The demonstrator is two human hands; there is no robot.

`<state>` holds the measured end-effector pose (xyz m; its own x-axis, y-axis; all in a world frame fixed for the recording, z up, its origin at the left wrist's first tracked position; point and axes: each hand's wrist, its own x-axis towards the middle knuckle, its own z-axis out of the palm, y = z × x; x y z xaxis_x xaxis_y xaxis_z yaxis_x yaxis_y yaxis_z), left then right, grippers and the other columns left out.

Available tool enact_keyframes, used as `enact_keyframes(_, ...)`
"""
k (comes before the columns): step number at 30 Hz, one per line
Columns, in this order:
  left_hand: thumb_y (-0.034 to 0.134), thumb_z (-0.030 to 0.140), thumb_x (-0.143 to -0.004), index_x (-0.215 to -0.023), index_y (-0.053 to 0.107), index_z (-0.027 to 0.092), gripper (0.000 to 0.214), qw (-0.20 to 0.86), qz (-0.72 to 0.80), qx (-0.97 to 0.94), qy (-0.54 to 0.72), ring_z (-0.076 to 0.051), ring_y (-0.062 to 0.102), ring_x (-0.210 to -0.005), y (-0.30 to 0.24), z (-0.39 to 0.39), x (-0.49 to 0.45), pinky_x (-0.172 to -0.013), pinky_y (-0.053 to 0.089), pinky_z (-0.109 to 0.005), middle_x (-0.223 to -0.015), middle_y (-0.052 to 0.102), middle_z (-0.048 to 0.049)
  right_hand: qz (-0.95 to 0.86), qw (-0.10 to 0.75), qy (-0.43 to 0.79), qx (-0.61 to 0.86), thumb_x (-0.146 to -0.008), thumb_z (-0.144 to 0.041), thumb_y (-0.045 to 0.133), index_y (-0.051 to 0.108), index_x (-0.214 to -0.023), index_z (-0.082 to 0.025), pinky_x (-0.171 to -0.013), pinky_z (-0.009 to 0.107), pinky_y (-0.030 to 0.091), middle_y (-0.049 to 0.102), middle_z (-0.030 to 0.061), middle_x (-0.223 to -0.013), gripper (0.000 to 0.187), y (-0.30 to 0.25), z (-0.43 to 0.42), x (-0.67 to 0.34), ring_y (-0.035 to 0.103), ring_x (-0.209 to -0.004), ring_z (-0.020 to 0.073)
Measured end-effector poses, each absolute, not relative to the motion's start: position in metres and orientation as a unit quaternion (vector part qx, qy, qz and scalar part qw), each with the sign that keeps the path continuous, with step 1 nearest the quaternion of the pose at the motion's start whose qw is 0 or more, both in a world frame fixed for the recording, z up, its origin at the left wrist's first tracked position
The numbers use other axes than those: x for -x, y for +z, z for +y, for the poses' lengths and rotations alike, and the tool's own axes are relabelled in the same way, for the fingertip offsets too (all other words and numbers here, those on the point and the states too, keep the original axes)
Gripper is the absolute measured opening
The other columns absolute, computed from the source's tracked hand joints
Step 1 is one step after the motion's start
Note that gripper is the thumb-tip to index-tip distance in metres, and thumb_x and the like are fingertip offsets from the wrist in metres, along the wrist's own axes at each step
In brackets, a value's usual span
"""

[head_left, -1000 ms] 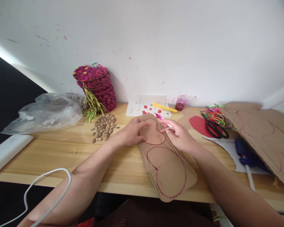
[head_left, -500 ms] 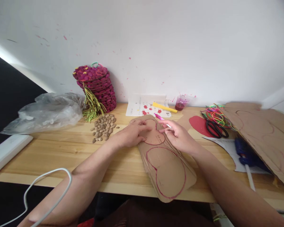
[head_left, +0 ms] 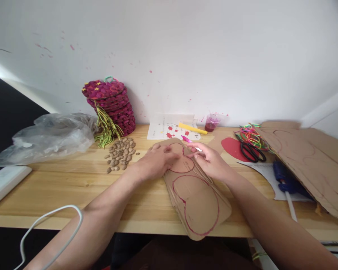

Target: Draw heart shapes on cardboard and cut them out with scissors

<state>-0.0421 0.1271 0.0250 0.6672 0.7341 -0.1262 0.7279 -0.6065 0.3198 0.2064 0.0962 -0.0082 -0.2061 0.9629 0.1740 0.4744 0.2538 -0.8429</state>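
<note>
A strip of brown cardboard [head_left: 214,183] lies lengthwise before me, with a heart outline in dark pink on its near half. On its far half rests a heart-shaped cardboard piece [head_left: 178,165], dark along its edge. Over that piece's left side is my left hand [head_left: 156,161], open, its bent fingers spread and pressing down. My right hand [head_left: 210,159] is closed on a pink-and-white marker [head_left: 186,139] at the heart's right edge, by the notch. Fingers hide part of the marker, and whether its tip touches the cardboard I cannot tell.
Peanuts [head_left: 121,153], a purple lidded basket [head_left: 112,108] and a plastic bag [head_left: 53,137] sit left. Behind are printed paper [head_left: 157,129], a yellow strip [head_left: 193,128] and a cup of red liquid [head_left: 212,123]. Right are scissors [head_left: 252,152], a glue gun [head_left: 281,176] and larger cardboard [head_left: 307,157].
The whole view has shifted slightly, so most things appear a little farther left. Both hands keep nearly the same places on the cardboard, and the marker remains in my right hand.
</note>
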Motion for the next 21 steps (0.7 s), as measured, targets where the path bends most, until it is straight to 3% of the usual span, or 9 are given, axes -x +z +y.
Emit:
enact_keyframes(9, 0.049, 0.028, -0.101, -0.14, 0.066, 0.035, 0.043, 0.143, 0.411, -0.9, -0.012, -0.04, 0.044, -0.141, 0.028, 0.122, 0.036, -0.114, 0.035, -0.061, -0.157, 0.052, -0.0123, -0.689, 0.389, 0.311, 0.527, -0.094, -0.016, 0.051, 0.067, -0.126, -0.028, -0.081, 0.034, 0.062, 0.073, 0.0043, -0.104, 0.037, -0.008, 0.098, -0.207, 0.077, -0.095, 0.0205)
enact_keyframes(14, 0.045, 0.025, -0.101, -0.13, 0.071, 0.03, 0.039, 0.083, 0.403, -0.911, -0.018, -0.039, 0.051, -0.128, 0.028, 0.115, 0.031, -0.106, 0.04, -0.059, -0.137, 0.065, -0.0128, -0.672, 0.435, 0.262, 0.538, -0.1, -0.03, 0.053, 0.069, -0.122, -0.026, -0.081, 0.035, 0.059, 0.077, 0.0047, -0.097, 0.027, -0.002, 0.097, -0.207, 0.074, -0.091, 0.0214)
enact_keyframes(18, 0.045, 0.027, -0.102, -0.125, 0.073, 0.031, 0.037, 0.068, 0.401, -0.914, -0.007, -0.038, 0.051, -0.128, 0.028, 0.113, 0.029, -0.106, 0.04, -0.059, -0.131, 0.067, -0.0123, -0.649, 0.489, 0.25, 0.527, -0.103, -0.044, 0.055, 0.069, -0.125, -0.024, -0.072, 0.031, 0.058, 0.077, 0.0051, -0.094, 0.033, -0.001, 0.1, -0.212, 0.071, -0.086, 0.0203)
enact_keyframes(21, 0.045, 0.019, -0.1, -0.119, 0.075, 0.028, 0.037, 0.054, 0.395, -0.917, 0.003, -0.037, 0.053, -0.124, 0.029, 0.112, 0.028, -0.106, 0.039, -0.057, -0.13, 0.068, -0.0127, -0.615, 0.528, 0.237, 0.536, -0.099, -0.053, 0.058, 0.072, -0.121, -0.022, -0.062, 0.029, 0.055, 0.073, 0.0032, -0.084, 0.04, 0.004, 0.103, -0.219, 0.067, -0.073, 0.0184)
